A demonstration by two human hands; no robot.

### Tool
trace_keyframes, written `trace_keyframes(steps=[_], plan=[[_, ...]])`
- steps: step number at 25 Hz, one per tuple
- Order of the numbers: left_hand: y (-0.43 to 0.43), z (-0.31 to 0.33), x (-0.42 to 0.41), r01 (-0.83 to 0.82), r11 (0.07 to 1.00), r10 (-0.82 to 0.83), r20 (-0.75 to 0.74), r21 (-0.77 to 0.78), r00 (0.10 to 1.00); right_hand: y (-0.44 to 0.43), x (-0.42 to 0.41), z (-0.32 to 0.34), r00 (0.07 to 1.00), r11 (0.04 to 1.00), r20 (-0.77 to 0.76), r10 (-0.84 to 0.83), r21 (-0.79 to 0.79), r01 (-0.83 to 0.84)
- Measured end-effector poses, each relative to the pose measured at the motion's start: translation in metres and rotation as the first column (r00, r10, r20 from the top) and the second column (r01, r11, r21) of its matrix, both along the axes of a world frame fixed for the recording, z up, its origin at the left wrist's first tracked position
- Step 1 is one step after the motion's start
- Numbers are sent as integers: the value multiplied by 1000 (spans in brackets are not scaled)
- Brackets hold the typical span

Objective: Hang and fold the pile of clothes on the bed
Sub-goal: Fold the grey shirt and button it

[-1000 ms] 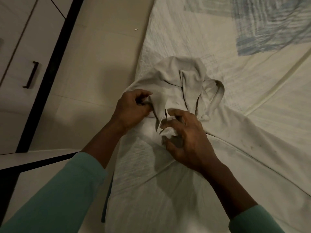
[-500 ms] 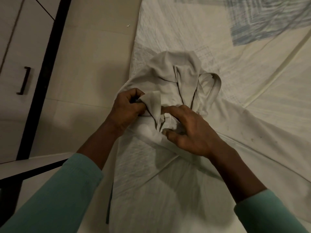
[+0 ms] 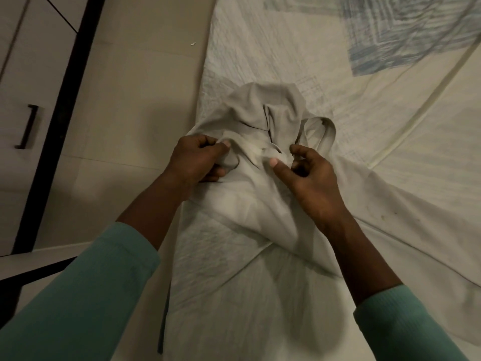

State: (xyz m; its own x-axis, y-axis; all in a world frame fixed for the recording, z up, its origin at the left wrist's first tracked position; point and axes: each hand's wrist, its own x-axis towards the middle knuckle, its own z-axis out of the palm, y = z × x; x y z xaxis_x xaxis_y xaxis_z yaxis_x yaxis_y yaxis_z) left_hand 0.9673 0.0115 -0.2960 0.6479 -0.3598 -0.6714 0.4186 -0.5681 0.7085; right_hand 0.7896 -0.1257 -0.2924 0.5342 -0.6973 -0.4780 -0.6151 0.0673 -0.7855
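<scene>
While the grey garment lies crumpled on the bed near its left edge, the entry reads as follows.

- **Item:** one pale grey garment, bunched, with a looped band just beyond the right hand.
- **Left hand:** fingers curled tight round a fold at the garment's left border, thumb on top.
- **Right hand:** thumb pressed on the cloth, fingers curled just above it. Whether cloth is caught between them cannot be told.
- **Between the grips:** a slack, creased span.
- **Step judged in hand:** finding edges to spread the piece before folding.
- **Method advised:** secure a matching edge under the right thumb and draw both grips apart until the span lies taut. Flatten the bunch beyond them, keeping the cloth off the floor left of the left hand.
</scene>
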Motion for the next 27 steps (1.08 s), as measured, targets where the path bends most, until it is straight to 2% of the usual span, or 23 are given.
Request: trace_keyframes(steps=[1,3,5,7,9,11,13,15,17,19,21,23,27], plan=[[-2,1,2,-5,1000,5,-14,14,1000,-1,4,0,1000,999,-28,-4,-32,3],[-7,5,4,-41,999,41,-6,-3,999,-6,10,3,992,989,-29,-125,-86,122],[-12,11,7,-83,993,86,23,-88,996,-9,12,5,983,977,-25,-181,-121,177],[-16,18,10,-29,992,27,-20,-122,999,-7,13,6,973,974,31,-228,20,227],[-17,19,12,69,995,-73,-53,-69,996,-2,13,7,945,926,76,-319,240,293],[-17,18,15,31,997,-26,58,-72,998,4,14,7,913,876,95,-396,337,344],[-16,17,15,-49,989,69,150,-136,986,10,13,7,897,859,124,-425,368,356],[-16,18,11,-49,987,61,73,-156,995,16,12,7,872,835,176,-457,424,352],[-17,21,10,-13,989,1,-84,-150,996,20,12,8,820,798,243,-518,481,362],[-14,23,12,-33,985,-2,-206,-170,979,25,8,11,790,801,297,-536,473,366],[-6,22,14,-97,974,39,-266,-206,963,33,1,12,833,853,294,-468,398,338],[3,18,10,-70,983,32,-215,-172,976,45,-8,7,867,880,259,-426,342,330],[14,8,4,39,986,-41,-9,-163,999,53,-13,-1,860,870,237,-451,330,366]])
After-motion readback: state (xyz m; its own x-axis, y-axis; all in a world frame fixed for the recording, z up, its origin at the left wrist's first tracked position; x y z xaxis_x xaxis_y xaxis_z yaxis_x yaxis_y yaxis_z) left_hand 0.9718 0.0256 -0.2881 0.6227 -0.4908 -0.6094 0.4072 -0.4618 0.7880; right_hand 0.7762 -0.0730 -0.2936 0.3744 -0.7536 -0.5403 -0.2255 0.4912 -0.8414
